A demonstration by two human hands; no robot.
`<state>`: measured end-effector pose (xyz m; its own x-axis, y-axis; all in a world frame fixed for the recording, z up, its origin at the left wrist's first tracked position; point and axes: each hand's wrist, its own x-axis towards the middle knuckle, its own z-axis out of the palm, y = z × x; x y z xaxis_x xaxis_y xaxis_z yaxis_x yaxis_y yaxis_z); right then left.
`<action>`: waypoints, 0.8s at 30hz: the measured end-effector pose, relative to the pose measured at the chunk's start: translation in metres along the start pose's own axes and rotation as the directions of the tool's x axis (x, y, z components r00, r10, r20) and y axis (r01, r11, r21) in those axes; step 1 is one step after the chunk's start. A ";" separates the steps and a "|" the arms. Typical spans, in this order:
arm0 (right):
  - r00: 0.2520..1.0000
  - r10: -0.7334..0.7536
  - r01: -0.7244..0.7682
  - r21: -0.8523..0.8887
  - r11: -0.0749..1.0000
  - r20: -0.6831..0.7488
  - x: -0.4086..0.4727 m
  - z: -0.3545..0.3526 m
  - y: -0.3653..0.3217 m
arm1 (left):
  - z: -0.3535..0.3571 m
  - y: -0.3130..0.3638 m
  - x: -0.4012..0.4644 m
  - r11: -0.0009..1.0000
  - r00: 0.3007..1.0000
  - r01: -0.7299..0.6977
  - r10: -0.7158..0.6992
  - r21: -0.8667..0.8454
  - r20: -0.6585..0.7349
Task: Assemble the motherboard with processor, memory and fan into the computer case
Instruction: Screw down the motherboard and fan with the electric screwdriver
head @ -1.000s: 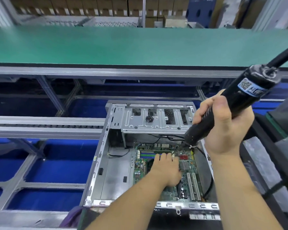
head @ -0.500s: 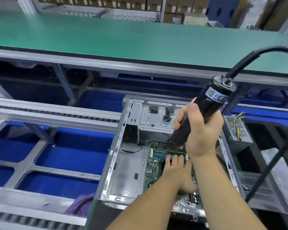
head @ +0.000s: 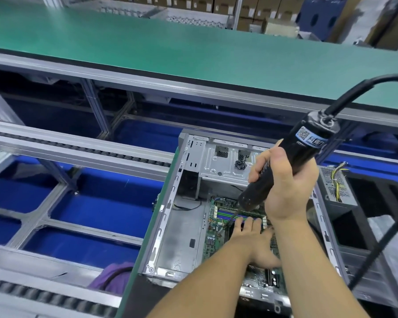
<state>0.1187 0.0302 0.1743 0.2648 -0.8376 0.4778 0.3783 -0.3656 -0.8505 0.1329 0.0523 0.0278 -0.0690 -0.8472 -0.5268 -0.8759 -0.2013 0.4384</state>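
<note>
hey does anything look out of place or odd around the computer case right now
One thing: a purple cloth lies bunched at the computer case's near-left corner, hanging off the bench edge. Otherwise nothing stands out.

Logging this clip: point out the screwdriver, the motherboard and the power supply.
screwdriver (head: 283,166), head view, black body above the right hand
motherboard (head: 213,239), head view, green left edge
power supply (head: 331,187), head view, perforated top

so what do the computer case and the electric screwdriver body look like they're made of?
Computer case: looks like bare sheet steel, dull grey with stamped slots and folded edges. Electric screwdriver: black body, probably moulded plastic with a slight sheen; cannot tell for certain.
</note>
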 end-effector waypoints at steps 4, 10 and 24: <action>1.000 0.006 -0.007 -0.021 1.000 -0.003 -0.002 0.001 0.001 | 0.000 -0.002 -0.002 1.000 1.000 -0.010 0.010 0.003 -0.002; 0.999 0.017 -0.017 0.020 1.000 0.036 -0.004 0.002 -0.006 | 0.007 0.010 -0.003 0.969 0.998 0.049 -0.041 0.242 -0.036; 0.997 -0.052 0.057 0.080 0.995 -0.058 0.002 -0.015 -0.023 | -0.054 0.012 -0.070 0.921 0.936 -0.333 0.349 -0.205 0.050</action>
<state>0.0969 0.0306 0.1917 0.1931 -0.8393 0.5082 0.4623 -0.3790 -0.8016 0.1533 0.0828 0.1096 -0.3943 -0.8384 -0.3763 -0.6855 -0.0044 0.7281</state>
